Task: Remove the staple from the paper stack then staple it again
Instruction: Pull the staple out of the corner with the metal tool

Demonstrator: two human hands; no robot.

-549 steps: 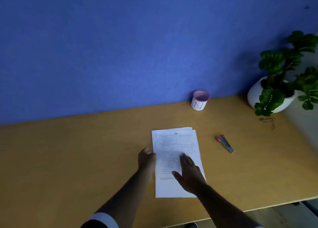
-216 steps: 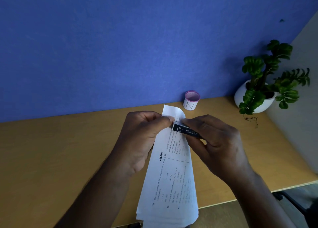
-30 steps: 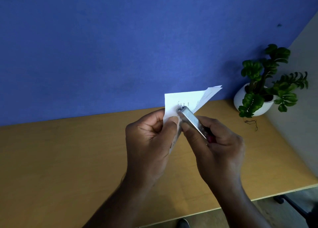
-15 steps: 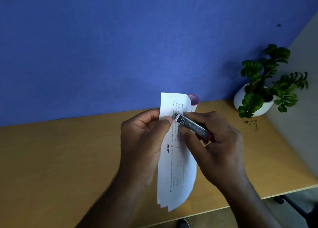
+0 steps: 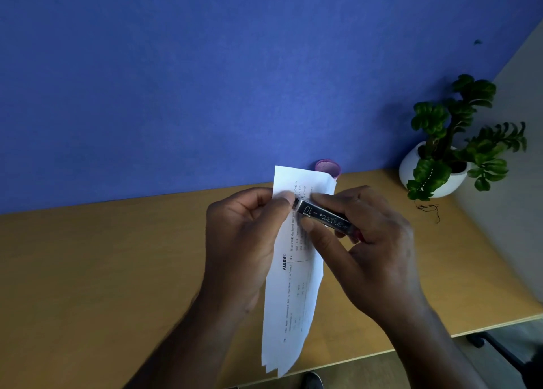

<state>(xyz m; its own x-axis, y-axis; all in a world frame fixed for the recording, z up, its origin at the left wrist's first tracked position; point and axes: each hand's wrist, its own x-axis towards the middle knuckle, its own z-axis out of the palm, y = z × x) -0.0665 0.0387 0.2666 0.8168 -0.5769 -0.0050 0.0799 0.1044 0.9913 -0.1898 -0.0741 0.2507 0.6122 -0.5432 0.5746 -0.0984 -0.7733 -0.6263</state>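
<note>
A printed white paper stack (image 5: 291, 300) hangs lengthwise in the air above the desk, its lower sheets fanned slightly apart. My left hand (image 5: 244, 241) pinches its upper left edge between thumb and fingers. My right hand (image 5: 373, 247) grips a small metal stapler (image 5: 323, 216) marked "10", and the stapler's front end presses on the paper's top corner right beside my left thumb. Whether a staple sits in the corner is hidden by the stapler and my fingers.
The wooden desk (image 5: 102, 271) runs under both hands, with its front edge at lower right. A pink-rimmed paper cup (image 5: 328, 166) peeks out behind the paper at the blue wall. A potted green plant (image 5: 452, 153) in a white pot stands at the far right.
A second ago the stack was turned up with its sheets pointing right. It now hangs straight down, and the stapler has settled flatter against the top corner.
</note>
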